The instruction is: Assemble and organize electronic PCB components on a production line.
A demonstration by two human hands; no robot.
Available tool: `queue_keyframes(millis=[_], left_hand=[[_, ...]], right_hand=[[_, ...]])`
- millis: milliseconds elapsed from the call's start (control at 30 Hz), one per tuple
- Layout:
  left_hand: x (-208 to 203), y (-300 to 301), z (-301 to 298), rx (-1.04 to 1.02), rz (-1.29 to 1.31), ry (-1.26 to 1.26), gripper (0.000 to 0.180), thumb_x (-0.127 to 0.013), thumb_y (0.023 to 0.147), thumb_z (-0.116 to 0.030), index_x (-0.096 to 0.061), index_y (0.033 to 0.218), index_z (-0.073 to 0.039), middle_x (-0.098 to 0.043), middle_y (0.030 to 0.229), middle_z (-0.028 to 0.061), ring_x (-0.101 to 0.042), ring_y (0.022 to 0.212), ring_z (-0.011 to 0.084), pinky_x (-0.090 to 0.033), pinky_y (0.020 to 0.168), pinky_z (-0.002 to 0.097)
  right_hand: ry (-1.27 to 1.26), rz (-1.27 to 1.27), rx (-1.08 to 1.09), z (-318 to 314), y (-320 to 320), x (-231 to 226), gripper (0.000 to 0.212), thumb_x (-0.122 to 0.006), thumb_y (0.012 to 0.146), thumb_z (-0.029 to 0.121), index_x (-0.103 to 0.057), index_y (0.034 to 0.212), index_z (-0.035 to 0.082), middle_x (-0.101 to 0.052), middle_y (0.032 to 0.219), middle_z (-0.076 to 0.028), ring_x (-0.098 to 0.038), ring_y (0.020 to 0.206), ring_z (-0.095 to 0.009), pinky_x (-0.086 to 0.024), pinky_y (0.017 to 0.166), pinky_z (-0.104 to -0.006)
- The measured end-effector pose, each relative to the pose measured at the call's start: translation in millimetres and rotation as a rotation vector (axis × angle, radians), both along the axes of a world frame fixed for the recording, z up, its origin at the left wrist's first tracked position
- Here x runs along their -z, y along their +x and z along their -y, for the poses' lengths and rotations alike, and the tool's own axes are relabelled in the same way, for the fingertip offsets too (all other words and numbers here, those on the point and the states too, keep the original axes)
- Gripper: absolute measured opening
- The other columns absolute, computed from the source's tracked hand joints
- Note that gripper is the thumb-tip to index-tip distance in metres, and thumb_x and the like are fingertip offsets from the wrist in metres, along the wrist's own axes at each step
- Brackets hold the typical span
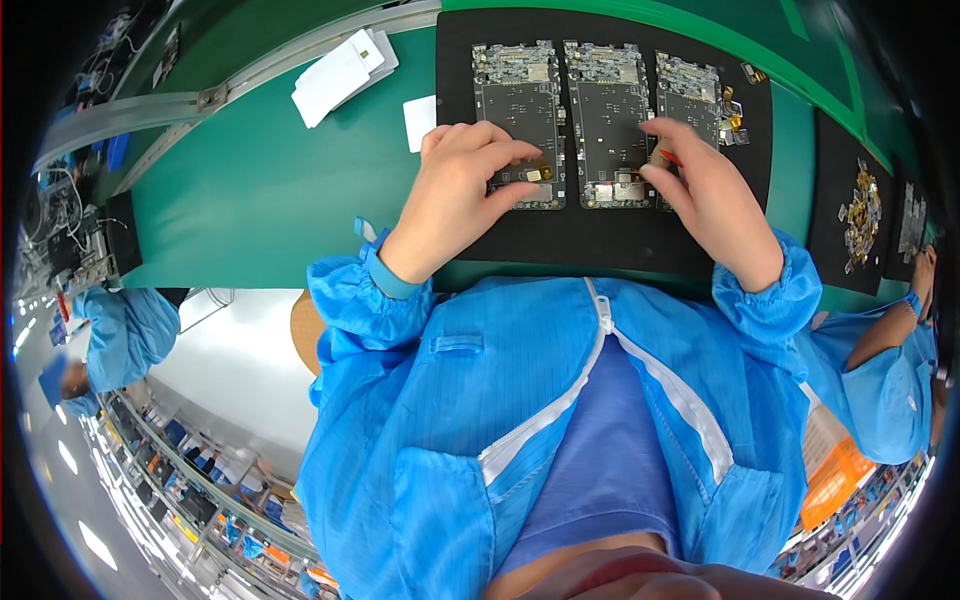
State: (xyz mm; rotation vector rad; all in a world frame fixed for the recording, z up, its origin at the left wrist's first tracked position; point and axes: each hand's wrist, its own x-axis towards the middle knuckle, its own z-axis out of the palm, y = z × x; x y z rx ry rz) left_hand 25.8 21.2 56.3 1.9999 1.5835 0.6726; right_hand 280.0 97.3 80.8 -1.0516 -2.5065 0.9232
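Three dark circuit boards lie side by side on a black mat (pixel 620 240): the left board (pixel 515 110), the middle board (pixel 608 110) and the right board (pixel 690 85). My left hand (pixel 460 185) reaches over the lower part of the left board, thumb and forefinger apart. Between those fingertips shows a small gold flex part (pixel 540 173); whether they touch it is unclear. Over the gap between the middle and right boards is my right hand (pixel 710 190), its thumb and forefinger parted. A small red thing shows among its fingers, too small to name. This hand covers the right board's lower part.
White cards (pixel 345 75) lie stacked on the green table (pixel 240 200), with a single white card (pixel 420 122) by the mat. Gold flex parts (pixel 860 215) are heaped on another black mat at right. Co-workers in blue (pixel 885 395) sit nearby; a metal rail (pixel 130 110) runs left.
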Motion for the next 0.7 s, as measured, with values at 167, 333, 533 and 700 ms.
queue_keyframes(millis=[167, 333, 533, 700], left_hand=[[3, 2, 9, -0.037, 0.009, 0.121, 0.030, -0.077, 0.069, -0.018, -0.067, 0.095, -0.008, -0.058, 0.088, 0.0029, -0.054, 0.089, 0.0212, -0.034, 0.088, 0.0355], [15, 2, 2, -0.104, 0.057, 0.117, 0.026, -0.077, 0.069, -0.019, -0.067, 0.091, -0.011, -0.056, 0.086, 0.0017, -0.052, 0.087, 0.0214, -0.034, 0.084, 0.0361], [15, 0, -10, -0.014, -0.009, 0.168, 0.013, -0.075, 0.071, -0.015, -0.069, 0.082, -0.012, -0.055, 0.082, 0.0010, -0.052, 0.085, 0.0206, -0.033, 0.084, 0.0342], [16, -5, -10, 0.020, -0.031, 0.139, 0.010, -0.074, 0.071, -0.015, -0.069, 0.080, -0.012, -0.054, 0.082, 0.0007, -0.051, 0.085, 0.0211, -0.033, 0.085, 0.0351]], right_hand=[[-0.059, -0.044, -0.048, 3, -16, -6, 0.022, -0.051, 0.084, -0.002, -0.049, 0.106, -0.001, -0.056, 0.094, -0.018, -0.056, 0.090, -0.038, -0.046, 0.077, -0.0411], [0.038, -0.086, -0.146, 0, -48, 8, 0.016, -0.063, 0.080, 0.006, -0.057, 0.094, 0.001, -0.056, 0.091, -0.013, -0.056, 0.087, -0.033, -0.047, 0.074, -0.0405], [0.067, -0.014, -0.138, -2, -62, 18, 0.016, -0.065, 0.079, 0.011, -0.059, 0.091, 0.003, -0.057, 0.088, -0.011, -0.057, 0.085, -0.031, -0.047, 0.072, -0.0398], [0.056, -0.063, -0.061, 1, -62, 21, 0.013, -0.061, 0.080, 0.006, -0.058, 0.092, 0.002, -0.056, 0.089, -0.013, -0.057, 0.085, -0.033, -0.047, 0.073, -0.0405]])
